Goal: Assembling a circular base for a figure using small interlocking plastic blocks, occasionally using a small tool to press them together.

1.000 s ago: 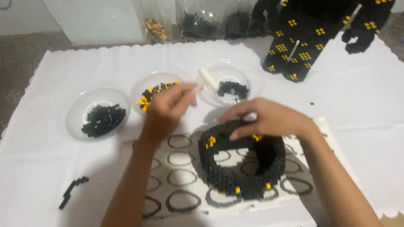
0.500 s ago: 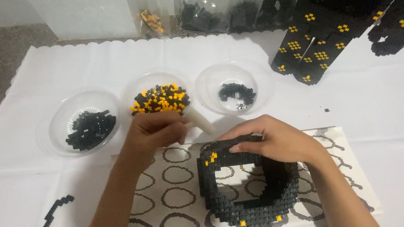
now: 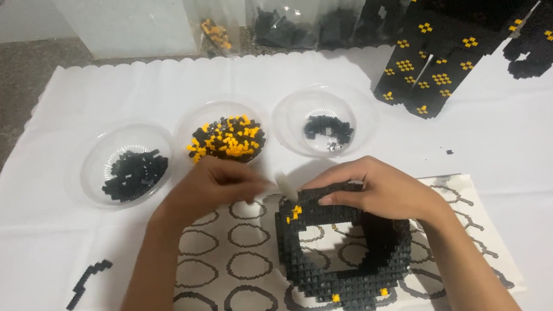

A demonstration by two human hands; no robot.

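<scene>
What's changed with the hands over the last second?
The left hand dropped back from the bowls to the ring's top edge, pinching something pale too blurred to identify. The right hand stayed gripping the ring's top. The three bowls and the loose black strip kept their places.

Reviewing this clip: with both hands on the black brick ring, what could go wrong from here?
1. The right hand presses on the top rim of the black brick ring; its thin walls might crack apart under too much force.
2. The left hand works close to the middle bowl of yellow and black pieces; a nudge could spill it.
3. The ring sits on the printed sheet, which could slide on the white cloth.
</scene>
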